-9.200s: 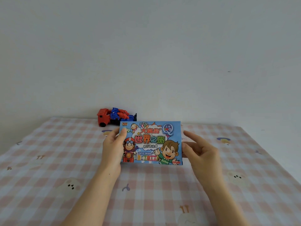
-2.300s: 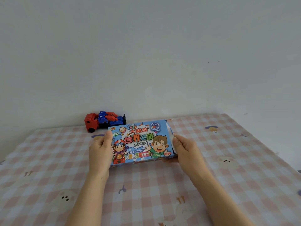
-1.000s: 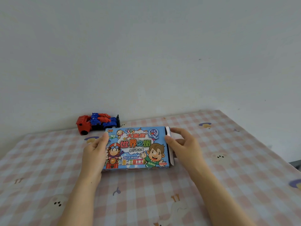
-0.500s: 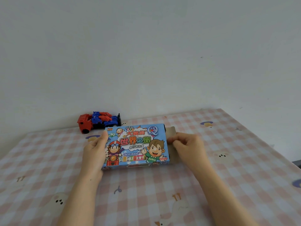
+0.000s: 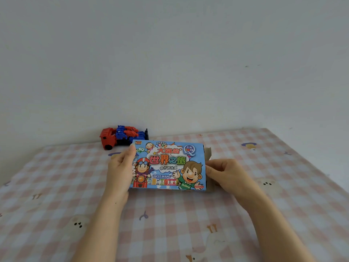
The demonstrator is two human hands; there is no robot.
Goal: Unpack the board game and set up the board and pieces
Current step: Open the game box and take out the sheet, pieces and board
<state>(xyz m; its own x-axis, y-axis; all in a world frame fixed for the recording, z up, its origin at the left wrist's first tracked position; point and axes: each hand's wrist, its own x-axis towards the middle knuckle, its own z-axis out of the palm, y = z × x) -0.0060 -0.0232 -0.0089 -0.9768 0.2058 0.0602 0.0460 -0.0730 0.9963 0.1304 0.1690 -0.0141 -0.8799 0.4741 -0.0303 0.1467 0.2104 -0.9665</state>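
Game box (image 5: 168,165) held above checked tablecloth (image 5: 56,195), mid-table. Left hand (image 5: 120,171) grips left edge; right hand (image 5: 226,174) pinches brown flap (image 5: 207,154) at open right end. Toy truck (image 5: 122,136) near wall behind box. Bare cloth both sides.

Blue cartoon-printed game box (image 5: 168,165), held tilted above the tablecloth, right end flap open.

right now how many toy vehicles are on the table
1. A red and blue toy truck stands at the far edge of the checked tablecloth, against the wall, just behind the game box held by the left hand. Anything inside the box is hidden.
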